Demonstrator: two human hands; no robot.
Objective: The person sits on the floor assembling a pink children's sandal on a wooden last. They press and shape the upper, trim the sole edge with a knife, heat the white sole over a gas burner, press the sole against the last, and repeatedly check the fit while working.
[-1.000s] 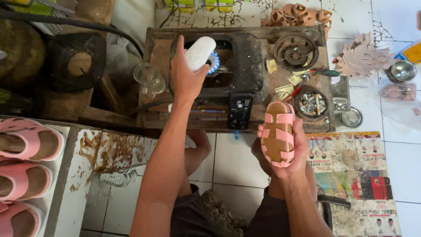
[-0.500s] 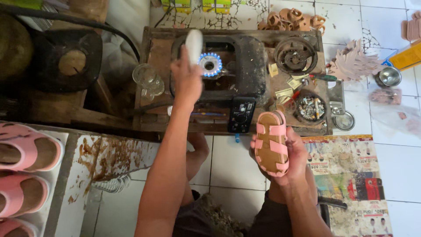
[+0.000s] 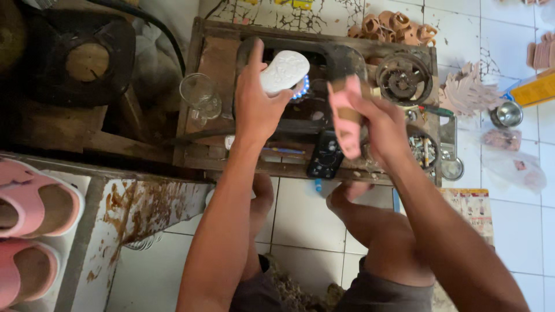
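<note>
My right hand point(image 3: 376, 118) has swung its pink sandal point(image 3: 348, 124) up over the bench point(image 3: 217, 58), pinched by its soft edge, while my left hand point(image 3: 257, 104) grips the light, stiffish white sole point(image 3: 283, 71) over the blue flame point(image 3: 302, 89).

This is a small shoemaking workshop set up on a white tiled floor point(image 3: 306, 219). A worn wooden table point(image 3: 214, 63) carries a lit blue gas burner point(image 3: 302, 89) and round metal tins point(image 3: 403, 78). Finished pink sandals point(image 3: 34, 202) line the near left, and tan cut strap pieces point(image 3: 399, 26) lie far right.
</note>
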